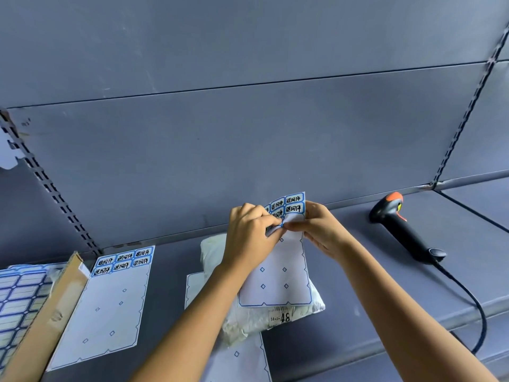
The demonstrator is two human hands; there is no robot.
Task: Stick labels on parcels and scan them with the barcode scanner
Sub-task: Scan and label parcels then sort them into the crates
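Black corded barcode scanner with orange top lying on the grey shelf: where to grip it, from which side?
Probably the straight handle of the black barcode scanner, from above: it lies flat on the grey shelf, orange head toward the back wall, cable leaving its near end.

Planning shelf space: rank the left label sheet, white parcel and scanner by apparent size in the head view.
1. Left label sheet.
2. White parcel, though an arm and the held sheet hide part, so this pair is unsure.
3. Scanner, clearly smallest.

Both bare forearms extend forward; left hand and right hand meet fingertip to fingertip, pinching a blue-bordered white label sheet.
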